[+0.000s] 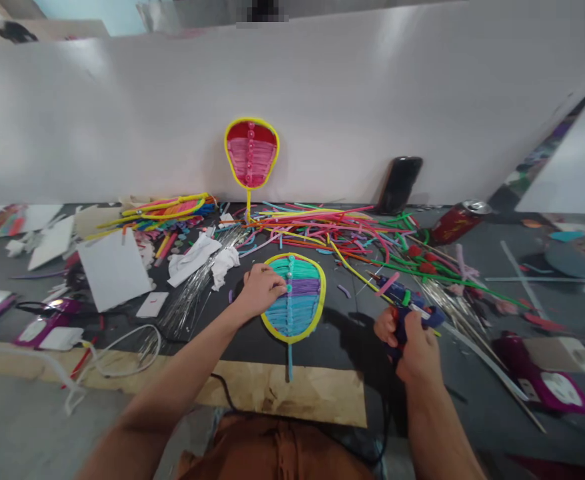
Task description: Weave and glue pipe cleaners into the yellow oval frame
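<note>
A rounded fan-shaped craft [297,308] of pipe cleaners lies on the dark table in front of me. It has a yellow rim, teal, purple and blue bands, a row of small beads down the middle and a blue stem. My left hand [262,291] rests over its left side, fingers pinched together at the bead row. Whatever sits between those fingertips is hidden. To the right, my right hand [415,343] is wrapped round a dark blue glue gun [397,293], held above the table with its nozzle pointing up and left.
A pink fan [251,157] with a yellow rim stands against the white board. Loose pipe cleaners [317,230] are heaped behind the work. A phone [400,185] leans at the back beside a red can [458,222]. Brown paper [312,393] lines the front edge; a white cable [122,373] loops left.
</note>
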The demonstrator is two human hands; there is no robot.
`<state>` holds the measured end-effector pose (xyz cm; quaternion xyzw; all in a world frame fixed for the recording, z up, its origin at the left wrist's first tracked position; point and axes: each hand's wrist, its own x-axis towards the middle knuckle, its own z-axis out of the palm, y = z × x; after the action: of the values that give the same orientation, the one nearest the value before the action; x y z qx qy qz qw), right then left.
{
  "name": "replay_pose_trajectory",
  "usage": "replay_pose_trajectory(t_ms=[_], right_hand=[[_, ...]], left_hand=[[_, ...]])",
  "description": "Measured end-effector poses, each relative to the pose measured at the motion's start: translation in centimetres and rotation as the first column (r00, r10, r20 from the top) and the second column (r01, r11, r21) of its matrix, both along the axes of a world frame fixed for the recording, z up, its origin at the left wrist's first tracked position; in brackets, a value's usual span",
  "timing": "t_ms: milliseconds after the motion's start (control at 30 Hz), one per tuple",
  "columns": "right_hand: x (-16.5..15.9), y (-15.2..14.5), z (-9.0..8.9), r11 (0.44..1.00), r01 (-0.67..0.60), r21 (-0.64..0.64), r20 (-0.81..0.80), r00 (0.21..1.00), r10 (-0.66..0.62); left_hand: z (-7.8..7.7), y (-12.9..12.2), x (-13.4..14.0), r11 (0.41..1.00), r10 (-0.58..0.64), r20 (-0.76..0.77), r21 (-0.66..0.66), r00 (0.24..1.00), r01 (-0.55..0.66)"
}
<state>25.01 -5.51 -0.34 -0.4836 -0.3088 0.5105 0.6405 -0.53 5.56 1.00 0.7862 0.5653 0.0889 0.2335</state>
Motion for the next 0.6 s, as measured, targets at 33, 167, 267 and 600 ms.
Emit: replay_pose_trajectory(t_ms=[33,167,267,600], right_hand=[[0.0,0.0,0.1,1.000,-0.001,-0.004,0.001,1.000,0.001],[0.1,-0.1,0.5,1.000,0.010,-0.004,0.000,1.000,-0.010],[0.2,-0.1,0.4,1.000,-0.001,0.008,-0.028,1.000,0.001],[0.0,-0.3,-0.2,1.000,0.020,-0.002,-0.074,0.997,-0.020]], left_hand=[[-0.2,0.2,0.2,1.000,-0.005,-0.022,0.003,1.000,0.005],[-0.6,0.9,0.5,1.000,0.003,-0.076,-0.001,0.997,-0.003],[-0.7,1.3,0.5,1.000,0.006,-0.096,-0.018,0.995,-0.008],[-0.4,1.8,0.9,0.998,0.007,-0.120,-0.061,0.993,-0.014]])
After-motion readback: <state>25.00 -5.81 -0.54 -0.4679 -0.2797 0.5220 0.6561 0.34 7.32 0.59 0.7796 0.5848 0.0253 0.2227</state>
